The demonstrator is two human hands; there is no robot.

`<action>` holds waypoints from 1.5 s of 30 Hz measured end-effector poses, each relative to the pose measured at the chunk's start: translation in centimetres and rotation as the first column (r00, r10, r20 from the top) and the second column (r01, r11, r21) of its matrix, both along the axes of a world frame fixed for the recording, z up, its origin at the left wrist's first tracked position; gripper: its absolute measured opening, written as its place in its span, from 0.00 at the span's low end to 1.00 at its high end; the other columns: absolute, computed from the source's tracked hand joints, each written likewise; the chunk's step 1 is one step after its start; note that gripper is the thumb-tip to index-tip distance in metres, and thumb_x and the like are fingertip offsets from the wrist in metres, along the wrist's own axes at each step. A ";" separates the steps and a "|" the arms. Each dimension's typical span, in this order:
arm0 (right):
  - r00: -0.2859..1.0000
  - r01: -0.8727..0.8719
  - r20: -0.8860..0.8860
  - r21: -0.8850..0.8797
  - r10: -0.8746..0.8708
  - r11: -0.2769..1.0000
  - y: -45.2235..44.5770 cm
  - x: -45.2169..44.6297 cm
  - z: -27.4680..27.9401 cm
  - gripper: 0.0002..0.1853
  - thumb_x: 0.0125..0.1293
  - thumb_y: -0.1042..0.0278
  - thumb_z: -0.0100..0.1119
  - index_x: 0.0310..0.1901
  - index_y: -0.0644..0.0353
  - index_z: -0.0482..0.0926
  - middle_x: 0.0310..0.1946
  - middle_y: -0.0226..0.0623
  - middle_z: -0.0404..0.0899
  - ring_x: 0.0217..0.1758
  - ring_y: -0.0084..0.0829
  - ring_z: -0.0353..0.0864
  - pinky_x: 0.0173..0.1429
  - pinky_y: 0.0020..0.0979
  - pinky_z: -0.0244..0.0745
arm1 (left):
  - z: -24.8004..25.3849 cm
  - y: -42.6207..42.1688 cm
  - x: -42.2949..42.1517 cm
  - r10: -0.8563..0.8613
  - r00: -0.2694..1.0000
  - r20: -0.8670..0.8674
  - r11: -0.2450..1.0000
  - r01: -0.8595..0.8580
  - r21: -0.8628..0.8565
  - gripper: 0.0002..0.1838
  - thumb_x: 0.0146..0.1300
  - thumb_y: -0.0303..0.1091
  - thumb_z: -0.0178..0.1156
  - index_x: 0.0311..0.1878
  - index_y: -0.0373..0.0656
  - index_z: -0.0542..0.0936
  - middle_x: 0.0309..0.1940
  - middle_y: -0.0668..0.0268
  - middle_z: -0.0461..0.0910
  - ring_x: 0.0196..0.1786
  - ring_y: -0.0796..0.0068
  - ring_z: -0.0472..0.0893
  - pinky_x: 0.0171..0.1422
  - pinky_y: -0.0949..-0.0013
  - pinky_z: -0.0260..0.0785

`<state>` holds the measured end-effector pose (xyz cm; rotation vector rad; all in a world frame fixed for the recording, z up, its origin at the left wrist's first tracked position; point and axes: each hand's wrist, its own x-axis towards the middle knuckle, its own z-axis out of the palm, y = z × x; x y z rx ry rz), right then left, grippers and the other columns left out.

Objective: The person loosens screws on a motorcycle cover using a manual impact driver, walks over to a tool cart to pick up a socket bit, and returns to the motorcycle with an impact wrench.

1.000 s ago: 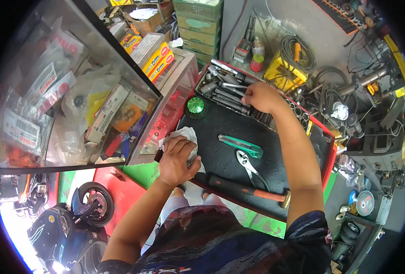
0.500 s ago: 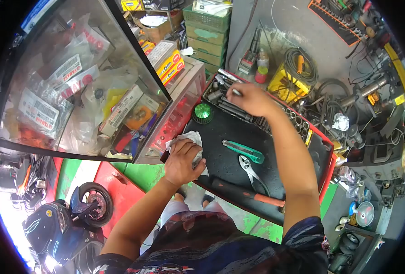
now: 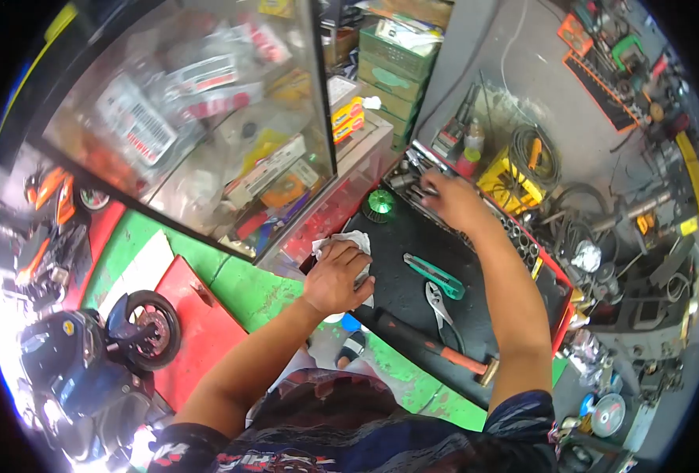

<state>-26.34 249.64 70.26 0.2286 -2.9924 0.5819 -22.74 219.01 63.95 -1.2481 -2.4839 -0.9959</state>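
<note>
At the near left corner of a black-topped tool cart (image 3: 397, 276), my left hand (image 3: 338, 276) is closed over a crumpled white rag (image 3: 355, 239). My right hand (image 3: 452, 203) reaches into the long tray of metal sockets and tools (image 3: 523, 236) along the cart's far side. Its fingers are bent together among the tools, and what they grip is too small to make out. Between my arms lie a green utility knife (image 3: 436, 276), slip-joint pliers (image 3: 440, 311) and a hammer (image 3: 464, 360) with a red and black handle. A green, shiny round part (image 3: 379, 205) sits near the tray's left end.
A glass display case (image 3: 200, 118) with bagged parts stands left of the cart. Behind are stacked green crates (image 3: 393, 75) and a yellow machine with coiled cable (image 3: 519, 177). A motorcycle (image 3: 81, 378) stands at lower left, by a red panel (image 3: 200, 315).
The camera view has shifted, so the cart appears farther right. My right hand has lowered among the tools in the tray; my left hand stays on the rag.
</note>
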 end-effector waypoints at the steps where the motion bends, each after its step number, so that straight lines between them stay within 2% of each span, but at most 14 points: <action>1: 0.998 0.044 -0.044 -0.060 -0.047 0.997 0.2 0.8 0.6 0.19 0.62 0.69 0.70 0.53 0.56 0.76 0.42 0.46 0.86 0.49 0.50 0.85 0.53 0.45 0.77 | -0.2 -0.1 -0.1 -0.026 1.000 -0.006 1.000 0.026 0.012 0.18 0.52 0.38 0.69 0.46 0.42 0.83 0.46 0.59 0.82 0.59 0.56 0.77 0.66 0.53 0.65; 9: 0.985 0.038 -0.111 -0.621 -0.136 0.783 -7.3 9.0 9.7 0.21 0.59 0.84 0.71 0.52 0.63 0.74 0.41 0.35 0.84 0.46 0.27 0.85 0.52 0.31 0.78 | -0.7 -0.5 0.1 -0.045 0.998 -0.045 0.998 0.046 0.033 0.17 0.55 0.41 0.68 0.45 0.42 0.84 0.45 0.62 0.82 0.57 0.59 0.76 0.66 0.54 0.65; 16: 0.969 -0.240 -0.191 -0.548 0.160 0.801 -18.3 13.6 13.3 0.22 0.55 0.77 0.78 0.49 0.59 0.77 0.38 0.32 0.87 0.40 0.22 0.88 0.35 0.22 0.73 | -1.1 -2.1 0.2 -0.089 0.992 -0.088 0.948 0.111 0.298 0.19 0.54 0.38 0.68 0.48 0.42 0.82 0.47 0.56 0.80 0.58 0.52 0.77 0.67 0.50 0.67; 18: 0.951 -0.308 -0.163 -0.449 0.261 0.839 -20.9 14.3 13.6 0.20 0.54 0.78 0.78 0.47 0.60 0.80 0.38 0.32 0.88 0.43 0.24 0.89 0.35 0.21 0.74 | -0.8 -4.0 0.7 -0.113 0.993 0.021 0.912 0.095 0.399 0.18 0.55 0.34 0.67 0.49 0.42 0.82 0.47 0.55 0.80 0.56 0.50 0.78 0.66 0.50 0.68; 22: 0.936 -0.297 -0.054 -0.654 0.348 0.696 -27.5 14.2 10.9 0.20 0.54 0.82 0.77 0.47 0.63 0.79 0.40 0.40 0.87 0.45 0.29 0.89 0.42 0.26 0.82 | 0.3 -14.2 1.4 -0.203 0.918 0.340 0.927 0.068 0.369 0.13 0.54 0.28 0.62 0.44 0.38 0.83 0.40 0.54 0.82 0.48 0.48 0.81 0.58 0.51 0.73; 24: 0.928 -0.281 -0.039 -0.729 0.372 0.625 -32.1 12.8 8.4 0.17 0.55 0.79 0.78 0.45 0.61 0.81 0.39 0.36 0.89 0.34 0.19 0.86 0.37 0.22 0.80 | 1.0 -21.8 1.9 -0.181 0.827 0.532 0.935 -0.022 0.353 0.21 0.56 0.27 0.61 0.56 0.37 0.80 0.44 0.55 0.82 0.50 0.53 0.81 0.59 0.57 0.73; 26: 0.923 -0.110 0.075 -0.889 0.378 0.444 -37.0 10.9 6.0 0.17 0.58 0.83 0.75 0.47 0.63 0.79 0.40 0.40 0.88 0.38 0.22 0.87 0.42 0.24 0.82 | 2.4 -28.8 2.4 -0.355 0.530 0.770 0.883 -0.079 0.462 0.24 0.56 0.28 0.62 0.58 0.38 0.79 0.46 0.54 0.82 0.52 0.55 0.82 0.61 0.57 0.72; 30: 0.816 -0.052 0.128 -0.955 0.564 0.293 -47.0 7.0 0.8 0.18 0.58 0.89 0.70 0.48 0.65 0.77 0.44 0.49 0.87 0.49 0.37 0.88 0.54 0.37 0.85 | 2.7 -39.1 4.0 -0.209 0.594 0.777 0.965 -0.002 0.262 0.25 0.57 0.29 0.64 0.61 0.39 0.78 0.51 0.52 0.82 0.55 0.56 0.82 0.65 0.57 0.71; 32: 0.767 -0.133 0.121 -0.931 0.630 0.341 -52.0 5.0 -0.6 0.17 0.59 0.89 0.69 0.48 0.65 0.78 0.45 0.51 0.87 0.49 0.36 0.89 0.55 0.37 0.85 | 2.8 -42.6 4.3 -0.145 0.730 0.668 0.943 -0.103 0.317 0.25 0.60 0.34 0.67 0.61 0.39 0.78 0.53 0.52 0.81 0.56 0.57 0.81 0.65 0.58 0.71; 36: 0.612 -0.094 0.182 -0.949 0.769 0.300 -60.5 0.7 -0.5 0.17 0.60 0.84 0.71 0.50 0.63 0.80 0.43 0.45 0.87 0.47 0.28 0.87 0.51 0.32 0.84 | 2.8 -49.1 3.4 -0.032 0.604 0.796 0.911 -0.310 0.272 0.22 0.69 0.43 0.63 0.60 0.39 0.77 0.45 0.49 0.81 0.49 0.50 0.82 0.58 0.56 0.72; 39: 0.617 -0.478 -0.018 -0.803 0.787 0.357 -64.7 -3.7 -0.1 0.14 0.62 0.75 0.74 0.49 0.65 0.83 0.40 0.35 0.86 0.39 0.21 0.83 0.45 0.24 0.79 | 4.1 -53.6 2.5 0.108 0.507 0.855 0.853 -0.489 0.182 0.18 0.72 0.43 0.61 0.54 0.38 0.78 0.36 0.52 0.81 0.42 0.59 0.82 0.50 0.59 0.73; 42: 0.609 -0.376 0.192 -0.785 0.770 0.493 -67.5 -8.6 -1.2 0.18 0.63 0.72 0.74 0.53 0.63 0.82 0.41 0.33 0.82 0.39 0.20 0.79 0.45 0.25 0.77 | 1.7 -58.0 0.9 0.255 0.351 0.901 0.775 -0.631 0.026 0.15 0.72 0.43 0.62 0.44 0.38 0.78 0.28 0.60 0.77 0.33 0.70 0.77 0.40 0.61 0.70; 43: 0.627 -0.208 0.348 -0.787 0.697 0.581 -68.3 -10.4 -2.9 0.20 0.64 0.69 0.73 0.56 0.63 0.80 0.40 0.33 0.82 0.39 0.21 0.79 0.44 0.26 0.76 | -0.2 -58.8 -0.1 0.170 0.396 0.902 0.680 -0.710 0.184 0.16 0.73 0.43 0.62 0.36 0.38 0.77 0.22 0.69 0.71 0.29 0.81 0.69 0.34 0.65 0.64; 45: 0.613 -0.008 0.573 -0.683 0.543 0.730 -69.4 -14.7 -7.7 0.24 0.67 0.65 0.70 0.61 0.63 0.76 0.36 0.32 0.81 0.35 0.20 0.77 0.41 0.28 0.76 | -0.2 -61.4 -2.2 0.201 0.305 0.931 0.613 -0.781 0.123 0.17 0.73 0.44 0.62 0.34 0.39 0.76 0.21 0.71 0.69 0.29 0.83 0.67 0.33 0.67 0.63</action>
